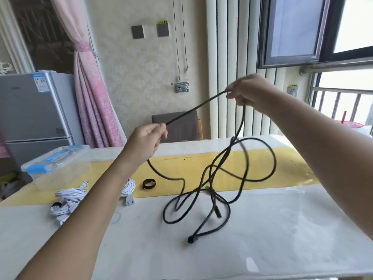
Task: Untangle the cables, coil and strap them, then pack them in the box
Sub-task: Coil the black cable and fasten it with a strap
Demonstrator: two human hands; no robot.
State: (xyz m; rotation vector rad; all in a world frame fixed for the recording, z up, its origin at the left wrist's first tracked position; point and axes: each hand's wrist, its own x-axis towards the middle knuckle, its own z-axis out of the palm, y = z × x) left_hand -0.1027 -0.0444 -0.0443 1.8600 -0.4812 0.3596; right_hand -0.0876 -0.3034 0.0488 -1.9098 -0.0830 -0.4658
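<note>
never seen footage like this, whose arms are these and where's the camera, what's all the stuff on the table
There is no machine here. The single picture comes from a camera worn on a person's head, looking forward and down, so the two bare arms are the wearer's own. The left hand pinches a black cable. The right hand, raised higher, grips it further along, so a straight stretch runs between them. The rest hangs in tangled loops down to the white table. On the left lie bundled white cables, a clear plastic box with blue clips, and a small black strap curled into a ring.
</note>
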